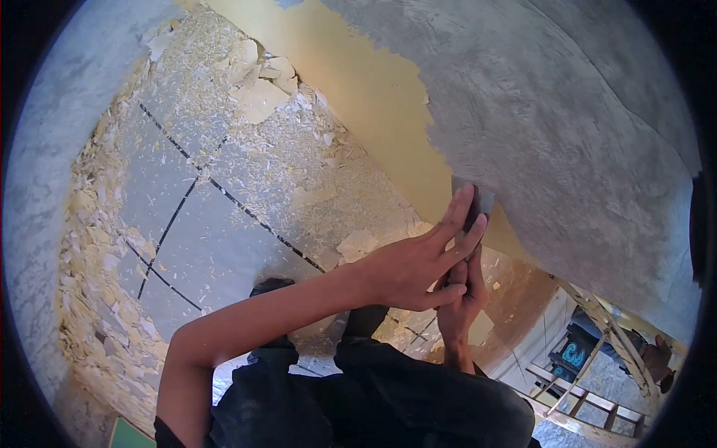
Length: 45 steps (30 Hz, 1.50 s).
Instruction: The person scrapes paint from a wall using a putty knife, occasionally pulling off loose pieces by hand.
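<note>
A scraper [484, 203] with a flat metal blade lies against the wall, at the border between yellow paint and bare grey plaster. My right hand [461, 312] is wrapped round its dark handle, which is partly hidden by fingers. From the left, my left hand [407, 272] reaches across, its long fingers pressed along the scraper near the blade and its thumb beside my right hand. Yellow paint [377, 97] still covers a strip of the wall, beside scraped grey plaster [538, 134].
Paint flakes [258, 82] cover much of the tiled floor [216, 246] and pile along the left wall. My feet stand below my hands. At the lower right are a wooden ladder [609, 328], a dark bin [571, 351] and part of another person [657, 358].
</note>
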{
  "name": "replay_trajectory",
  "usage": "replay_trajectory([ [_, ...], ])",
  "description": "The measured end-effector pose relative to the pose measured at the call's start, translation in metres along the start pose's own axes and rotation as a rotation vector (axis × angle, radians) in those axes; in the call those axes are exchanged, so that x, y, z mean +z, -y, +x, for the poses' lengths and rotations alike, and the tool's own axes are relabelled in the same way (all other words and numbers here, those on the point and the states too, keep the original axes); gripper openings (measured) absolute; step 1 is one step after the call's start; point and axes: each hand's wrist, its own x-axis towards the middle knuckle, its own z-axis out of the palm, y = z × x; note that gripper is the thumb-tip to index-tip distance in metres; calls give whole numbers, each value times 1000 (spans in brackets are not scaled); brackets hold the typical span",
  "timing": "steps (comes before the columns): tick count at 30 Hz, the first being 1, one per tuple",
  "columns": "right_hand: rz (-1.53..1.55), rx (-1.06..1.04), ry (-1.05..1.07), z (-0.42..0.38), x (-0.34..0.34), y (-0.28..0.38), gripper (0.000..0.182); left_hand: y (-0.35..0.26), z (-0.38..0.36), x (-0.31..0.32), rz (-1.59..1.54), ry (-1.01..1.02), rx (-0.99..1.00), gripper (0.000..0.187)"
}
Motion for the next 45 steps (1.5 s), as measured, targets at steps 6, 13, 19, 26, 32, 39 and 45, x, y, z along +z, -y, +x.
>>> replay_trajectory([
  [6, -81, -9, 60, 20, 16, -2, 43, 9, -2, -14, -27, -16, -83, 87],
  [13, -10, -54, 100, 37, 26, -4, 44, 18, 1, -25, 98, -103, -42, 86],
  [19, -43, -46, 63, 14, 5, -9, 41, 6, -1, -11, 12, -16, -65, 88],
  [26, -9, -22, -51, -2, -5, 1, 41, -12, 3, 6, 5, 83, -68, 86],
  [32, -33, 18, 81, 36, 24, 2, 45, 13, 4, -19, 120, -33, -101, 88],
  [39, 9, 40, 96, 23, 15, -4, 48, 9, 0, -19, 48, -15, -99, 90],
  [45, 100, 107, -4, -4, -19, -21, 48, -9, 3, 6, 17, 83, -68, 86],
])
